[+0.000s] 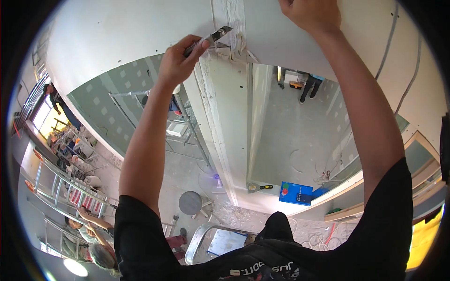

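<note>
My left hand (178, 61) is closed round the handle of a utility knife (218, 33). Its dark tip points up and right toward a vertical seam of rough white filler (237, 23) between two wall boards. Just below the tip, the filler and board edge look ragged, with a loose flap (251, 57) sticking out. Higher on the right, my right hand (317, 15) is against or close to the pale right-hand board (267, 42). The picture's top edge cuts off most of its fingers, so whether it holds anything is hidden.
Below, a putty knife (259, 187) and a blue box (296, 194) lie on the opening's ledge. A round stool (191, 203), a metal ladder platform (197, 241) and scaffold frames (124, 93) stand lower down. Several other people are around, one beyond the opening (311, 88).
</note>
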`<control>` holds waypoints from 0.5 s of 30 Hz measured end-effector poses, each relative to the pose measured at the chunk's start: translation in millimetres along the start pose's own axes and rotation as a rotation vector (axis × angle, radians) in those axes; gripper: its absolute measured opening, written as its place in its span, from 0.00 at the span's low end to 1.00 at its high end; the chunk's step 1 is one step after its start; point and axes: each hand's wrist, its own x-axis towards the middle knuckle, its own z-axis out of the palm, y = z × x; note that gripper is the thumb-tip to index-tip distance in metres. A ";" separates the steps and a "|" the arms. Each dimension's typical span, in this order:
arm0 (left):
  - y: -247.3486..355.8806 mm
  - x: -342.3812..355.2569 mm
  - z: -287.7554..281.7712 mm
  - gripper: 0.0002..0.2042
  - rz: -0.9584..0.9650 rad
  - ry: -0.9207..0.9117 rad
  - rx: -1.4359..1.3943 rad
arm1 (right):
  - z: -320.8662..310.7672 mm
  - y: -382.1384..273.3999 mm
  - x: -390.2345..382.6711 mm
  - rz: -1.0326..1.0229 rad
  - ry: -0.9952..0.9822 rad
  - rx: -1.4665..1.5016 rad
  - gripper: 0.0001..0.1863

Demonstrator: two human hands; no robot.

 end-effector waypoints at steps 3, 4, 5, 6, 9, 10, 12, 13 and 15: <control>-0.7 10.3 2.0 0.22 0.126 0.018 0.103 | 1.2 1.0 1.9 -0.031 0.009 -0.008 0.24; -0.4 13.1 3.9 0.22 0.148 0.014 0.114 | 1.6 0.2 1.6 -0.027 0.000 -0.025 0.23; -2.9 15.3 7.0 0.22 0.148 0.013 0.110 | 2.7 1.2 1.5 -0.026 -0.007 -0.042 0.23; -4.8 17.2 9.8 0.22 0.141 0.017 0.117 | 5.1 1.2 -0.3 -0.029 -0.008 -0.045 0.23; -7.4 19.7 15.6 0.23 0.147 0.031 0.123 | 8.1 0.9 -3.4 -0.029 0.013 -0.088 0.22; -7.2 21.0 16.9 0.23 0.158 0.043 0.131 | 7.7 2.3 -3.1 -0.026 -0.013 -0.084 0.22; -6.4 24.9 20.1 0.22 0.164 0.041 0.130 | 7.3 4.8 -3.4 -0.024 -0.044 -0.082 0.22; -5.3 27.1 20.8 0.21 0.169 0.041 0.137 | 7.3 6.4 -2.4 -0.024 -0.042 -0.093 0.23; -6.4 26.2 20.5 0.21 0.158 0.048 0.096 | 9.1 7.0 -2.0 -0.022 -0.038 -0.100 0.23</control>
